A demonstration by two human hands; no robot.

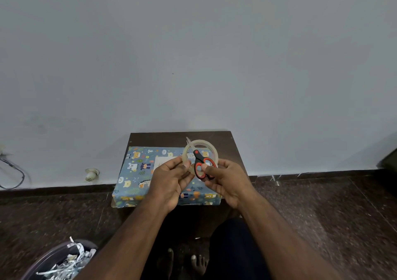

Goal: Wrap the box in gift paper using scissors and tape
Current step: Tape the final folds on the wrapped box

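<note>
Looking down from my head, I see my left hand (171, 178) raised over the box (137, 172), its fingers curled and pinching the near left edge of the tape roll (211, 147). The roll is a clear, pale ring held upright and facing me, so I look straight through its hole. My right hand (227, 180) grips the scissors (202, 164) by their red and black handles, with fingers pushed through the loops. The scissors lie across the ring in my view, handles low near my fingers, blades pointing up and away to the left; the thin blade tip shows just past the top left rim of the roll. Whether the blades are parted or closed I cannot tell, as they are too small and blurred.

The box sits below my hands on a small dark brown table (223, 140), pushed toward the table's near left corner. It is covered in blue gift paper printed with cartoon animals, and a pale rectangular patch shows on its top face, partly behind my left hand.

The table stands against a plain grey wall (193, 54) on a dark speckled floor (322, 204). At the lower left is a round bin (46, 260) holding paper scraps. My bare feet (182, 260) show beneath my forearms.
</note>
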